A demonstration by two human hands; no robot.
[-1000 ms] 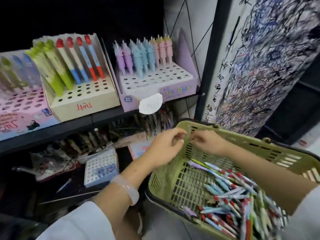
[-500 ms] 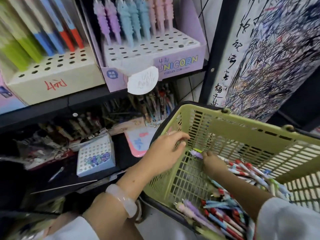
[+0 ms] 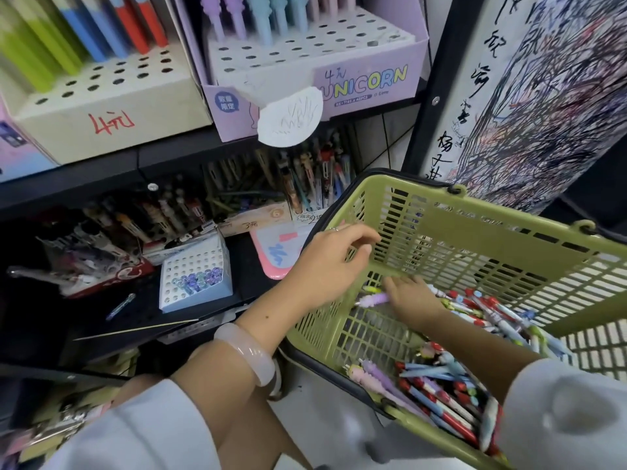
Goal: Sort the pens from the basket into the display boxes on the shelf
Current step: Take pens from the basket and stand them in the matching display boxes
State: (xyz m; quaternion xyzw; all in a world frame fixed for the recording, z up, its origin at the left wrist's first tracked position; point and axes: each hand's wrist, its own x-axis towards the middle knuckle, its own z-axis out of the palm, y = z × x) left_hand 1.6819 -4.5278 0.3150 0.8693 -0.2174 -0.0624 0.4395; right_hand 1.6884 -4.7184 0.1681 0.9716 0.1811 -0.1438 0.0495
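On the dark shelf [image 3: 112, 178]: cream display box [image 3: 112, 106] and lilac UNICORN box [image 3: 366, 86], each holding upright pens. Beside it, lower right: green basket [image 3: 475, 232], loose pens [image 3: 437, 391] heaped inside. Left hand [image 3: 325, 262] over the basket's near rim, fingers loosely curled, holding nothing. Right hand [image 3: 412, 301] inside the basket, fingers upon a purple pen [image 3: 373, 299]; whether it grips cannot be told.
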